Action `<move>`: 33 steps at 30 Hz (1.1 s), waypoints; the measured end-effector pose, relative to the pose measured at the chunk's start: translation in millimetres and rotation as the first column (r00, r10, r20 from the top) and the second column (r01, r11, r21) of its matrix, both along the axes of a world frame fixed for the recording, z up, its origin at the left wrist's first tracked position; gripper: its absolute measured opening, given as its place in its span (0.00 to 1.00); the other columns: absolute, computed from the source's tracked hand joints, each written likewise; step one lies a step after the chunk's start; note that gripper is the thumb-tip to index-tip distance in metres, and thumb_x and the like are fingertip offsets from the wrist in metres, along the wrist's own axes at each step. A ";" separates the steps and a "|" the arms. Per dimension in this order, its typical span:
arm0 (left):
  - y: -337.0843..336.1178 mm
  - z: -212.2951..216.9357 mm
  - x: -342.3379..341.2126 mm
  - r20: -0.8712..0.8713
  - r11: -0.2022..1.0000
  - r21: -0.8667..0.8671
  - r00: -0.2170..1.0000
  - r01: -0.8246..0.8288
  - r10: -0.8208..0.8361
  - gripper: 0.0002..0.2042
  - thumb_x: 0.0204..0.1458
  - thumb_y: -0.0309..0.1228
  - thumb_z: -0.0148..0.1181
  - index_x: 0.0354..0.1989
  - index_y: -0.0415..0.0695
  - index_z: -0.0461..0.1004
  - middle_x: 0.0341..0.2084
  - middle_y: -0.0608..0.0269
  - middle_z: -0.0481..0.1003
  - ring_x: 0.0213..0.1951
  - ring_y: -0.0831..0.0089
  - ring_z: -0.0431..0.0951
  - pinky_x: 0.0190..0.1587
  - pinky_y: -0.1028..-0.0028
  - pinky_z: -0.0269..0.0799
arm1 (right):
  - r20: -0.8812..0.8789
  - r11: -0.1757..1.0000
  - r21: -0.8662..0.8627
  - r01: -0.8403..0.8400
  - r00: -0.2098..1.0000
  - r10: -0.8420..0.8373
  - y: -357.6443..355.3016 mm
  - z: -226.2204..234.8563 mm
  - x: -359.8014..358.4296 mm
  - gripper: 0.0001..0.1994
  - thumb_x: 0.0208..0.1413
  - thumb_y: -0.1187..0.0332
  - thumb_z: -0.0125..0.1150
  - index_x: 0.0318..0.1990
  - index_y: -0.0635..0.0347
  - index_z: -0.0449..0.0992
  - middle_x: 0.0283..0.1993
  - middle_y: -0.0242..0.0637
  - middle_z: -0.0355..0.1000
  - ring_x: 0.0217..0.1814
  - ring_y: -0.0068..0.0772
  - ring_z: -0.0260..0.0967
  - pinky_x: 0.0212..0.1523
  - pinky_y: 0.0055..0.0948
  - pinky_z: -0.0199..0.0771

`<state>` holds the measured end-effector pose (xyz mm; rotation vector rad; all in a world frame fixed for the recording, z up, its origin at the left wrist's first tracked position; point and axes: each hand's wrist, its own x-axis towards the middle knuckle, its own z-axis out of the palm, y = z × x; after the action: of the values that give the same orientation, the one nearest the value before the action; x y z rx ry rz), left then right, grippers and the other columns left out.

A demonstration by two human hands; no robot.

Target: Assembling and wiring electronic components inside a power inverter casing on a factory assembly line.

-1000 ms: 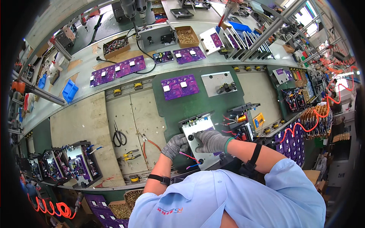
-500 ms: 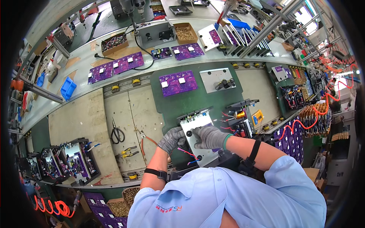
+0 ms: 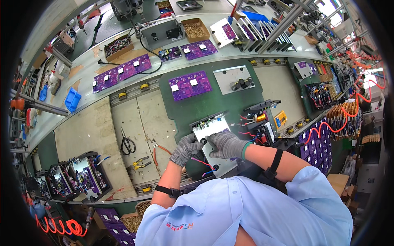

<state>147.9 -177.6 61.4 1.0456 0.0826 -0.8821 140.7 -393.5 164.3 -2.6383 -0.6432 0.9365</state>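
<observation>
A silvery metal panel (image 3: pixel 223 167) lies tilted in front of me, with a black ring grommet (image 3: pixel 203 141) near its left edge. My left hand (image 3: pixel 186 151), in a grey knitted glove, is closed around that left edge, fingertips beside the grommet. Gloved too, my right hand (image 3: pixel 227 145) rests on the panel's face with its fingers bent together towards the grommet; whatever they pinch is hidden. Pink and blue wires (image 3: pixel 204 165) come out by the panel's lower hole. Along its far edge runs a dark strip with small parts (image 3: pixel 208 119).
A purple circuit board (image 3: pixel 190 85) and a metal plate with black cylinders (image 3: pixel 234 80) lie on the green board beyond. To the left are black scissors (image 3: pixel 127 143), yellow-handled pliers (image 3: pixel 141 163) and orange-handled cutters (image 3: pixel 154 152). An assembly with a copper coil (image 3: pixel 260 118) stands right.
My hands stay at the panel, with small finger shifts around the grommet, which shows more plainly now. The whole view has shifted slightly.
</observation>
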 end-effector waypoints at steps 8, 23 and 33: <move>4.4 -10.5 -3.6 -0.125 1.000 0.011 0.992 0.022 -0.021 0.17 0.48 0.31 0.72 0.44 0.39 0.76 0.26 0.67 0.75 0.24 0.79 0.72 0.27 0.77 0.67 | -0.029 1.000 -0.009 0.000 1.000 0.000 -1.4 2.0 1.7 0.30 0.49 0.54 0.66 0.56 0.63 0.71 0.46 0.49 0.77 0.49 0.51 0.76 0.51 0.45 0.76; 14.0 -17.0 -19.5 -0.284 0.851 -0.078 0.830 -0.519 0.480 0.14 0.61 0.41 0.60 0.46 0.43 0.74 0.25 0.68 0.74 0.29 0.71 0.77 0.36 0.65 0.77 | -0.220 0.980 -0.196 0.020 0.973 -0.064 19.6 20.4 19.0 0.31 0.57 0.40 0.55 0.54 0.61 0.76 0.48 0.54 0.79 0.52 0.53 0.77 0.54 0.47 0.75; 22.2 -12.3 -33.8 -0.395 0.838 -0.173 0.816 -0.518 0.423 0.20 0.64 0.50 0.53 0.45 0.43 0.75 0.17 0.75 0.61 0.17 0.78 0.61 0.19 0.74 0.60 | -0.514 0.706 0.209 0.677 0.690 -0.510 13.0 -34.6 15.7 0.19 0.61 0.51 0.59 0.38 0.61 0.83 0.27 0.36 0.77 0.28 0.32 0.75 0.32 0.35 0.76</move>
<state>114.2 -155.3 49.1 0.5580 0.4867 -0.5803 156.4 -380.5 129.6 -1.9646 0.1653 0.9826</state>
